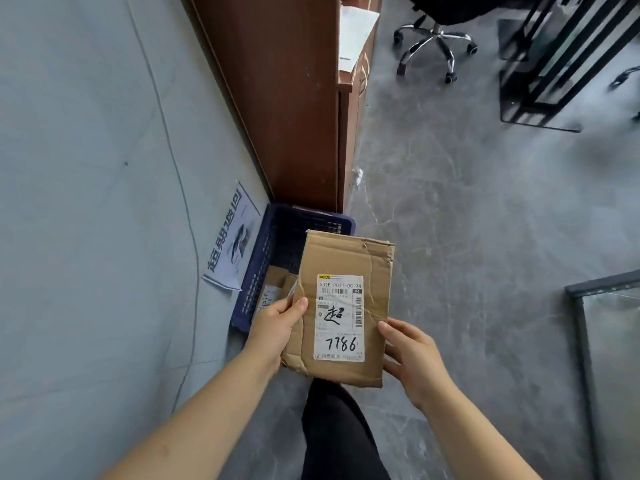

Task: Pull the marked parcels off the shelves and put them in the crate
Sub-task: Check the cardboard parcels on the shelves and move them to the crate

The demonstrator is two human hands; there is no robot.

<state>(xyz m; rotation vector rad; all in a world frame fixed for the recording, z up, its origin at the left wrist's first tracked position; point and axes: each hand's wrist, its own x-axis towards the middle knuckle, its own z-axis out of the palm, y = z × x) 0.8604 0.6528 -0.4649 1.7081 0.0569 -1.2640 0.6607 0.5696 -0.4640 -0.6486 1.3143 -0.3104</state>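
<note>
I hold a flat brown cardboard parcel (346, 258) with both hands, above the near right side of the crate. Its white label carries a handwritten black mark and "7786". My left hand (277, 329) grips the parcel's left edge, thumb on top. My right hand (412, 358) holds its right edge, thumb on the top face. The dark blue plastic crate (273, 237) stands on the floor against the wall. Inside it lies another cardboard parcel (273, 289) with a marked label, partly hidden by my left hand and the held parcel.
A brown wooden cabinet (294, 116) stands just behind the crate. A printed paper sign (232, 244) is stuck to the grey wall left of the crate. An office chair base (436, 46), a black metal frame (554, 74) and a glass panel (609, 358) stand on the grey floor at right.
</note>
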